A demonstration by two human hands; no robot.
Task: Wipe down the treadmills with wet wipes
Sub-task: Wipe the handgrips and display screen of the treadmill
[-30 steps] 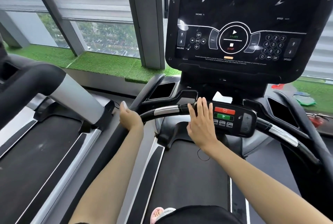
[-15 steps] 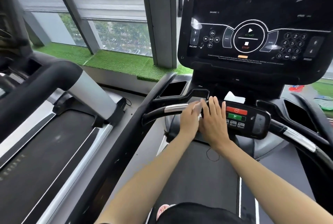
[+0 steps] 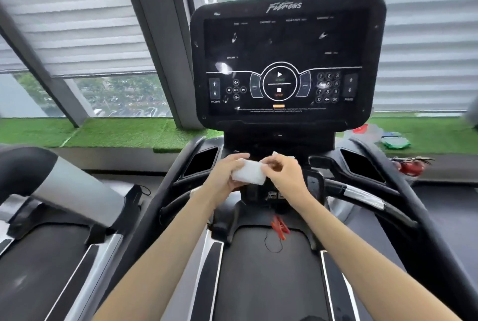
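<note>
I stand on a black treadmill whose console screen (image 3: 285,62) shows white smudges. A folded white wet wipe (image 3: 248,172) is held above the centre control panel (image 3: 314,183). My left hand (image 3: 224,175) grips the wipe from the left and underneath. My right hand (image 3: 284,173) pinches its right edge with thumb and fingers. Another bit of white wipe (image 3: 274,153) shows just behind my right hand. The curved handlebar (image 3: 362,195) runs out to the right.
A red safety clip (image 3: 279,226) on a cord hangs over the belt (image 3: 269,279). A second treadmill (image 3: 64,217) stands to the left. Artificial grass (image 3: 124,132) lines the window sill; green and red items (image 3: 395,142) lie on it at right.
Both hands left the handlebar and rose together; they now hold a white wipe between them. My head tilted up, bringing the whole console into view.
</note>
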